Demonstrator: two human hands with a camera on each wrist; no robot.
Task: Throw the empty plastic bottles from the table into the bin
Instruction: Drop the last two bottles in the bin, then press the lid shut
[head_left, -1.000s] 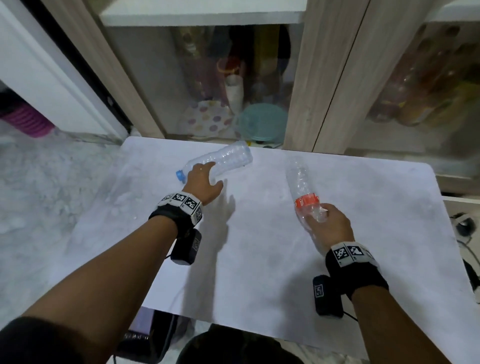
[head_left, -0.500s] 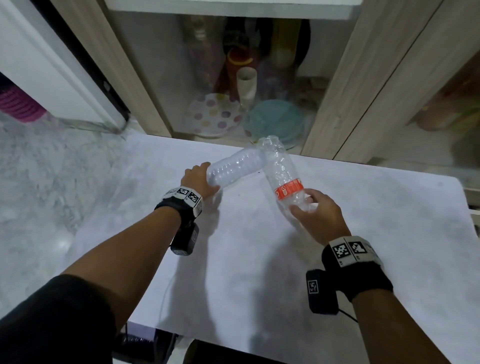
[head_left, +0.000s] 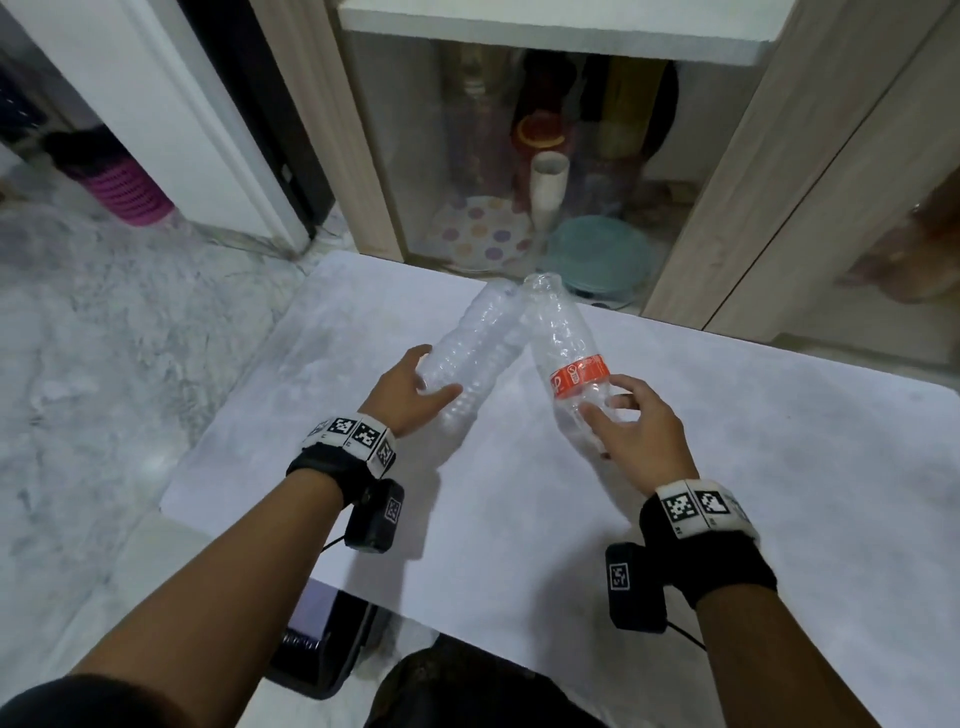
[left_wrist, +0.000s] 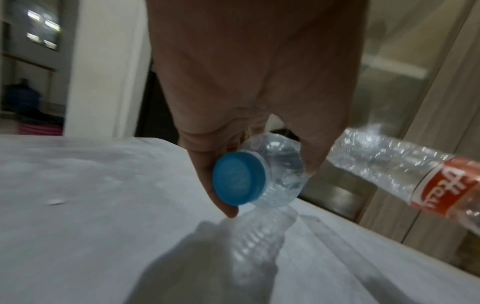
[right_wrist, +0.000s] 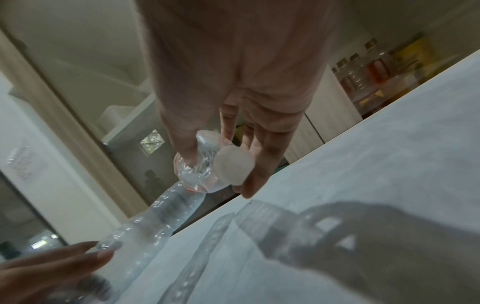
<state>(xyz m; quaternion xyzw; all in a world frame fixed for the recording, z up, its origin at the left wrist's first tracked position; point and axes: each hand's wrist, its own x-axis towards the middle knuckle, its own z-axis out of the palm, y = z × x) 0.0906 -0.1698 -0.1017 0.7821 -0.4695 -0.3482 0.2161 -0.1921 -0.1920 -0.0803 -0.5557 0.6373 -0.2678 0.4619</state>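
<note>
Two empty clear plastic bottles are held up over the white table (head_left: 779, 467). My left hand (head_left: 439, 371) grips the neck end of the ribbed bottle (head_left: 478, 343); its blue cap (left_wrist: 239, 179) points back at my wrist. My right hand (head_left: 602, 397) holds the red-labelled bottle (head_left: 563, 338) below its label, thumb and fingers curled round it. Its white cap (right_wrist: 233, 166) shows in the right wrist view. The far ends of the two bottles cross and touch above the table's far edge.
A glass-fronted wooden cabinet (head_left: 691, 249) with plates and jars stands right behind the table. Marble floor (head_left: 104, 338) lies to the left, with a pink ribbed container (head_left: 124, 192) by the doorway. A dark boxy object (head_left: 322, 649) sits under the table's near edge.
Both bottles were lying on the table a second ago. Both hands have lifted them and swung their far ends together until they cross.
</note>
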